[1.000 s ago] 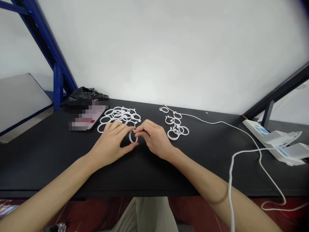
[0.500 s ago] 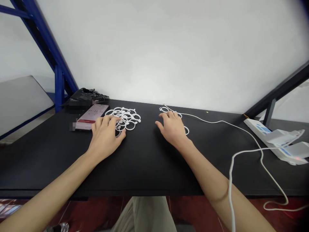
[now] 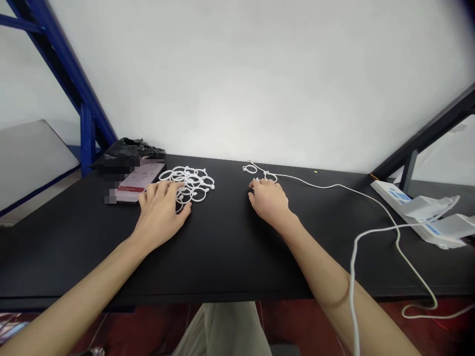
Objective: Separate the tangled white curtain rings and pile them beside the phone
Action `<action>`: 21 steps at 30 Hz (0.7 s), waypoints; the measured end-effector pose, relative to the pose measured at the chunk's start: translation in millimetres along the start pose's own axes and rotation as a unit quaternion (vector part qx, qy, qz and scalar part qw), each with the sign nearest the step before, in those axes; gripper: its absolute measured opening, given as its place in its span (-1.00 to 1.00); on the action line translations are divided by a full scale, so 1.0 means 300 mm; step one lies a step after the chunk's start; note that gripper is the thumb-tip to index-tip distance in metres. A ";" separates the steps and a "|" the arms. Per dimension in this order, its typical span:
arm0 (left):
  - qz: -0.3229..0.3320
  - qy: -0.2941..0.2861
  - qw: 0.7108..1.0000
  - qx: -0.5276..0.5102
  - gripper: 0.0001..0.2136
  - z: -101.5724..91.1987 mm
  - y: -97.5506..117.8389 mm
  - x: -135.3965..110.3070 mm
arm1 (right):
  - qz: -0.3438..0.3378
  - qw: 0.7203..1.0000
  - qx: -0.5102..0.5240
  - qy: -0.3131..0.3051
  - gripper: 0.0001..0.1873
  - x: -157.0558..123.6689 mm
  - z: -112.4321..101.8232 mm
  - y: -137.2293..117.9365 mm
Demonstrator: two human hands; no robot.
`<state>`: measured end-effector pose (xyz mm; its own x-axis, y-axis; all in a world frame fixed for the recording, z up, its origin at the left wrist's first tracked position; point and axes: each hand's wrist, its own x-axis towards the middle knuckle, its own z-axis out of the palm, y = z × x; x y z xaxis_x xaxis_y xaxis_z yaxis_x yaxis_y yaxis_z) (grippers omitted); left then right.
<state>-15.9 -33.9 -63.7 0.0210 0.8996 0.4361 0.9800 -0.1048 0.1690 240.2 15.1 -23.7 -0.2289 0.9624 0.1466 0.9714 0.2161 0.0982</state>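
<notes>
We have moved our hands apart: the left hand [image 3: 161, 211] lies open on the loose rings [image 3: 193, 180], the right hand [image 3: 269, 202] covers the joined rings [image 3: 269, 176], and we cannot tell its grip

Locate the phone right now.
Head view: the phone lies flat on the far left of the black table, in front of the black bag, just left of the pile of white rings, with the left hand by its near right corner.

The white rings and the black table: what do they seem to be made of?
The rings look like thin molded plastic, white and smooth, with small knobs on the rims. The table looks like matte black board, perhaps laminate; no grain shows.
</notes>
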 end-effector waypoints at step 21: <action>0.051 0.019 0.998 -0.042 -0.60 -0.019 0.014 -0.011 | -0.007 0.995 0.042 0.086 -0.78 0.031 0.030 0.041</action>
<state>-13.0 -39.8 -59.4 0.1103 0.8664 0.4871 0.9530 -0.2313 0.1956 250.5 28.1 -30.1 -0.2427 0.9184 0.3124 0.9682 0.2494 0.0192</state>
